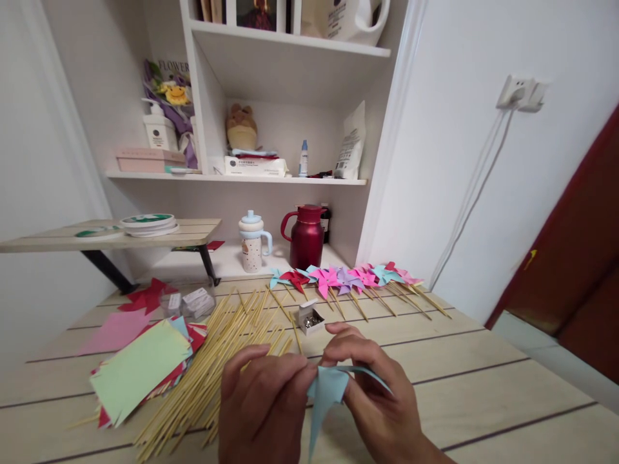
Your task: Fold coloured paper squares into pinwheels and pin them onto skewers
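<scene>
Both of my hands meet low in the middle of the view over a light blue piece of folded paper [325,394]. My left hand [264,406] pinches its left side with fingers curled. My right hand [374,393] pinches the top and right flap. A pile of thin wooden sticks [220,361] lies just left of my hands. A small open box of metal pins [310,319] stands right behind my fingers. A row of finished paper pinwheels on sticks [345,280] lies farther back.
A stack of coloured paper sheets [140,367] lies at the left, red cut pieces [145,296] behind it. A red thermos jug [306,236] and a spotted cup [252,243] stand by the shelf. A small raised side table [111,235] holds tape rolls.
</scene>
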The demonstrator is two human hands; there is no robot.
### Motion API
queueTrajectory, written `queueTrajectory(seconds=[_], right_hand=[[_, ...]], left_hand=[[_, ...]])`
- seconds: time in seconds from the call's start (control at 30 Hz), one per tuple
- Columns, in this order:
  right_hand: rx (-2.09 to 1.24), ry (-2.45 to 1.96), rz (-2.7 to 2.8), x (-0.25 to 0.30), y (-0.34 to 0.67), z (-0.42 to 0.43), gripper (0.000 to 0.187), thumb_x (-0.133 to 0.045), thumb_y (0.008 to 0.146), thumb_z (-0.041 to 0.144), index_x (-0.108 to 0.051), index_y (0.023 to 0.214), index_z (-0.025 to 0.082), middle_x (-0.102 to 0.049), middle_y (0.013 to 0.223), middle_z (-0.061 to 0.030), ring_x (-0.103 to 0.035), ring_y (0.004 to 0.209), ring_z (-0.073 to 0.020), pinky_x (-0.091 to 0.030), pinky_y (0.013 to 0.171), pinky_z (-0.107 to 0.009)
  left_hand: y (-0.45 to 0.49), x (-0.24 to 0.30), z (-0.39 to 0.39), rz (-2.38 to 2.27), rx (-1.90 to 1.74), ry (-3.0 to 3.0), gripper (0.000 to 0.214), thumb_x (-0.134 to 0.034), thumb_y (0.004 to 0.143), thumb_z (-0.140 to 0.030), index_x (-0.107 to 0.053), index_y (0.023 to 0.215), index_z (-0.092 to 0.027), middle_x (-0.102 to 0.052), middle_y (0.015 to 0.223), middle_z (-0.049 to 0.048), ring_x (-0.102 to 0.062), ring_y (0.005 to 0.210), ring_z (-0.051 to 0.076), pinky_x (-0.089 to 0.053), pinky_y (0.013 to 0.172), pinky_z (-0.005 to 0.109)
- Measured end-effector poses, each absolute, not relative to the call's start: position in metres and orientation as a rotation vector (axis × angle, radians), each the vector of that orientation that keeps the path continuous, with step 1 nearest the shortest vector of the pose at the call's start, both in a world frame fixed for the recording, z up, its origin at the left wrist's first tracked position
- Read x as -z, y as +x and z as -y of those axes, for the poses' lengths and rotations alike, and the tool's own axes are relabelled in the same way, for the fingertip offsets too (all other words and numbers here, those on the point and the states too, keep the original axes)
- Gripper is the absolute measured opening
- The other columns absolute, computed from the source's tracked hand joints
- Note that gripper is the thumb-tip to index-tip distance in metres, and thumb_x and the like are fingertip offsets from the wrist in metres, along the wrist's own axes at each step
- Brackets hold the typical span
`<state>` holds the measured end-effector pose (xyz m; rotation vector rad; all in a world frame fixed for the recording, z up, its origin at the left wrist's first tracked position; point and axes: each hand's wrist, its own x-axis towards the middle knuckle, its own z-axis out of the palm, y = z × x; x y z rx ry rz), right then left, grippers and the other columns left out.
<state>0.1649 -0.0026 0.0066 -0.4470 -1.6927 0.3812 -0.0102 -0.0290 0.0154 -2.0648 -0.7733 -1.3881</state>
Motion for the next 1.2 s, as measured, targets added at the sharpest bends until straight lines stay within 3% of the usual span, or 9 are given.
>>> queueTrajectory(seconds=[0.2,0.37,0.47,0.6,0.8,1.03,1.2], right_hand=[[-0.390,-0.482,1.724,-0.007,0.164,0.003,0.021,-0.057,0.087,0.005,-0.063,0.093,0.025,-0.065,0.081,0.0022,-0.063,0.077,-0.0149,-0.041,0.099,-0.041],[-0.420,-0.448,1.681,-0.008,0.161,0.002,0.022,-0.058,0.086,0.006,-0.064,0.091,0.026,-0.066,0.079,0.0045,-0.063,0.074,-0.0127,-0.038,0.102,-0.039],[-0.518,-0.532,1.631,-0.009,0.161,0.002,0.019,-0.061,0.086,0.009,-0.066,0.088,0.027,-0.068,0.080,0.0042,-0.064,0.081,-0.0139,-0.040,0.101,-0.036],[-0.737,-0.722,1.523,-0.010,0.162,0.004,0.005,-0.070,0.082,0.022,-0.069,0.080,0.026,-0.069,0.081,-0.0005,-0.063,0.103,-0.0203,-0.050,0.085,-0.028],[-0.983,-0.770,1.389,-0.009,0.161,0.005,0.012,-0.073,0.080,0.030,-0.068,0.087,0.022,-0.069,0.087,-0.0034,-0.065,0.075,-0.0166,-0.055,0.064,-0.025],[-1.025,-0.751,1.413,-0.002,0.164,0.001,0.015,-0.072,0.082,0.032,-0.066,0.091,0.021,-0.068,0.086,-0.0037,-0.064,0.074,-0.0163,-0.054,0.063,-0.026],[-1.011,-0.761,1.473,-0.004,0.166,0.002,0.013,-0.071,0.081,0.028,-0.068,0.093,0.023,-0.067,0.085,-0.0017,-0.063,0.073,-0.0155,-0.052,0.063,-0.025]], left_hand=[[-0.009,-0.022,0.029,0.727,1.353,-2.006,0.023,-0.055,0.083,-0.001,-0.070,0.096,-0.013,-0.074,0.085,0.0034,-0.064,0.081,0.010,-0.042,0.092,0.031],[-0.011,-0.023,0.030,0.788,1.389,-2.020,0.022,-0.057,0.084,-0.007,-0.070,0.097,-0.019,-0.072,0.087,0.0008,-0.064,0.082,0.012,-0.041,0.094,0.031],[-0.008,-0.020,0.027,0.948,1.574,-2.066,0.015,-0.059,0.086,-0.016,-0.071,0.092,-0.025,-0.070,0.086,-0.0014,-0.065,0.082,0.012,-0.048,0.083,0.025],[0.000,-0.015,0.022,1.313,1.867,-2.173,0.007,-0.069,0.082,-0.023,-0.073,0.084,-0.029,-0.068,0.087,-0.0026,-0.066,0.082,0.012,-0.053,0.070,0.019],[0.005,-0.016,0.017,1.419,2.095,-2.199,0.006,-0.070,0.080,-0.024,-0.075,0.076,-0.026,-0.068,0.083,-0.0002,-0.068,0.078,0.014,-0.056,0.068,0.020],[0.003,-0.020,0.014,1.309,2.045,-2.246,0.005,-0.071,0.079,-0.021,-0.074,0.077,-0.025,-0.068,0.079,-0.0018,-0.068,0.072,0.013,-0.056,0.063,0.019],[-0.001,-0.024,0.019,1.167,1.710,-2.205,0.009,-0.065,0.084,-0.019,-0.073,0.082,-0.024,-0.070,0.082,-0.0013,-0.067,0.075,0.013,-0.054,0.065,0.023]])
